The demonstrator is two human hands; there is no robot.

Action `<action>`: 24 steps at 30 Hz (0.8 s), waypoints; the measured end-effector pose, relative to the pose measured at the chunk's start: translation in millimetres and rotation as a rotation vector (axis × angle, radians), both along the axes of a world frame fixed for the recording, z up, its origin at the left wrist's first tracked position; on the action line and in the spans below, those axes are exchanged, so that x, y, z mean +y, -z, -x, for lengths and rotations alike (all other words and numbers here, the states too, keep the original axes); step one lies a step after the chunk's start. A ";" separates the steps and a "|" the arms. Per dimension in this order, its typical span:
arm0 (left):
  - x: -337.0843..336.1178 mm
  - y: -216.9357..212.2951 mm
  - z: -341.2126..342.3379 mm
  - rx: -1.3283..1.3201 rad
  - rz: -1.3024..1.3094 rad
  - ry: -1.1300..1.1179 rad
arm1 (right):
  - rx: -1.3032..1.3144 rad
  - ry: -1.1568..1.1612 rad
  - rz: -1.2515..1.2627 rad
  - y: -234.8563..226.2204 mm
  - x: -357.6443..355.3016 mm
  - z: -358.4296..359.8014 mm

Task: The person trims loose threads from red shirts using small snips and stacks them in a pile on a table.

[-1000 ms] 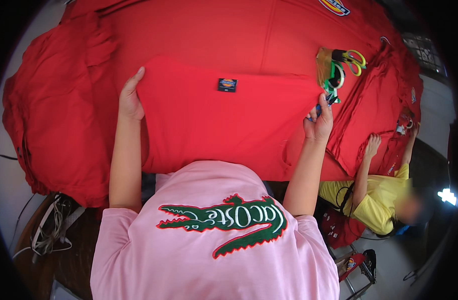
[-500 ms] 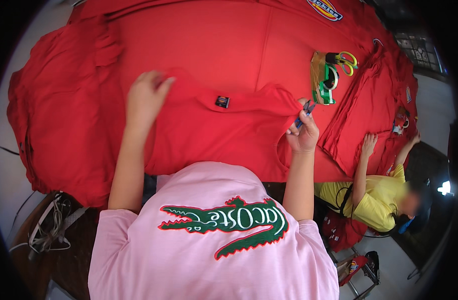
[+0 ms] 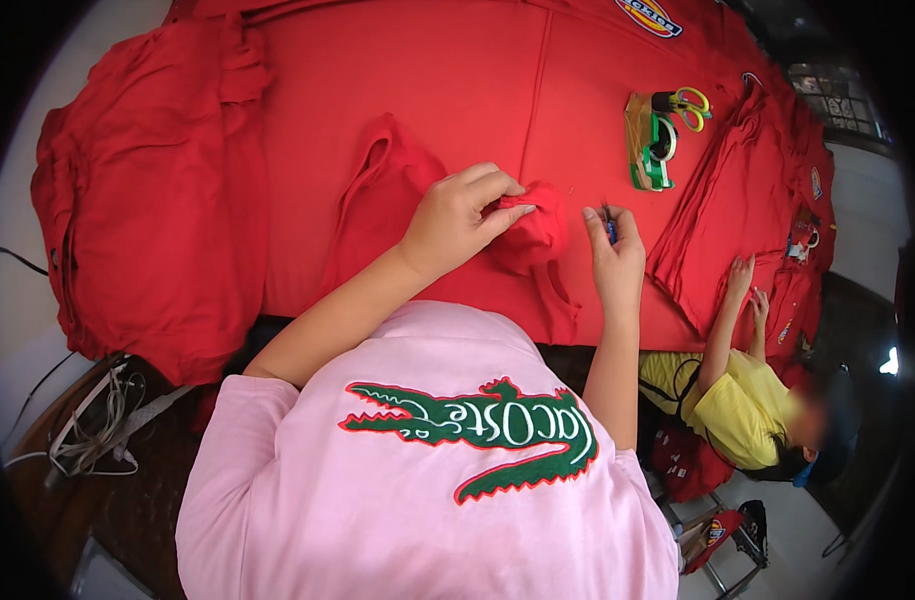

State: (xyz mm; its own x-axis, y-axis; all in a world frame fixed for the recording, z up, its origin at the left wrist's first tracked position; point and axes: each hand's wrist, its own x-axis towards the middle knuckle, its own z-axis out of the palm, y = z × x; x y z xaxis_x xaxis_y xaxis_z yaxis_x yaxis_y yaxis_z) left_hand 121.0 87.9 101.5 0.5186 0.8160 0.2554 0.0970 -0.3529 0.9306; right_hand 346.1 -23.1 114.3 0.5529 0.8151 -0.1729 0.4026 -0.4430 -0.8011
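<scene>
The left hand [image 3: 462, 218] pinched a gathered edge of the red garment [image 3: 389, 215], which lay at the near middle of the red-covered surface [image 3: 437, 80], while the right hand [image 3: 617, 252] held small blue snips [image 3: 611, 231] just to its right, nearer than the green tape dispenser [image 3: 657, 178].

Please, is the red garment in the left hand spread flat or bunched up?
Bunched up: the red garment gathers into a lump at the left hand, and its other parts lie in loose folds.
</scene>
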 end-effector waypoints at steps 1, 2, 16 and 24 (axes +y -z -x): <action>-1.8 1.6 4.0 0.055 -0.137 -0.028 | -0.225 0.017 0.154 -19.1 0.2 13.6; -3.6 2.7 6.4 0.104 -0.273 -0.044 | -0.168 -0.002 0.032 -20.6 -4.6 22.4; -10.3 -1.1 10.2 0.057 -0.457 -0.088 | 0.228 -0.154 -0.133 -37.0 -5.7 89.6; -9.0 1.0 11.5 0.055 -0.351 -0.076 | 0.371 -0.127 -0.161 -23.8 -4.4 88.5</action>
State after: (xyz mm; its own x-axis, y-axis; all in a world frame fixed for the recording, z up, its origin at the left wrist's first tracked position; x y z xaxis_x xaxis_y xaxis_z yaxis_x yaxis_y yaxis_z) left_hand 109.5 79.0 100.5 0.4809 0.7200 0.5004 0.1819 -0.6402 0.7463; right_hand 257.7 -27.5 138.1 0.3700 0.9058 -0.2064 0.1170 -0.2658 -0.9569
